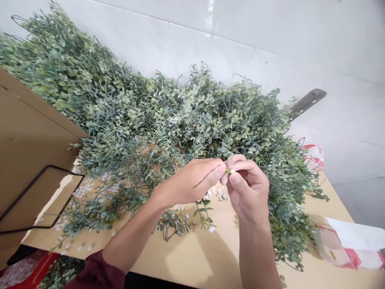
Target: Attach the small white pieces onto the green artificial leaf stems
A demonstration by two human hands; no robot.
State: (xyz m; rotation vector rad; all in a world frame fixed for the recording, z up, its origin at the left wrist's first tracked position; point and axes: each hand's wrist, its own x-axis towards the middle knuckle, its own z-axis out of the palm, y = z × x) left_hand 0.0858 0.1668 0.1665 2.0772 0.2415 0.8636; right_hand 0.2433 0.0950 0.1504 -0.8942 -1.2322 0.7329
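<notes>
Holds with the left hand (207,176) a small green stem (227,171), pinched between thumb and fingers, just in front of the heap (180,112) of leafy greenery. Holds with the right hand (251,188) a small white bud (232,171), gripped between thumb and forefinger, also in front of the heap and close against the stem. Cannot tell about the joining of stem and bud, because of too small size. Has both hands meeting near the fingertips, with the back of the left one turned upward and the fingers of the right one curled. Shows a maroon sleeve (99,273) on the left arm. Can see in front of the heap also a leafy sprig (204,214) with one white flower (212,229) at its lower end; cannot say if hanging from the left hand or lying on the table (186,263). Shows many white petals (84,188) scattered at the front left of the heap. Has to the left of the heap a cardboard box (27,132) with a black wire frame (43,227) before it. Shows behind the heap pale tiles (300,48), and at the right rear of it a dark strip (311,100). Has to the right of the heap a white and pink bag (355,245), partly see-through.
</notes>
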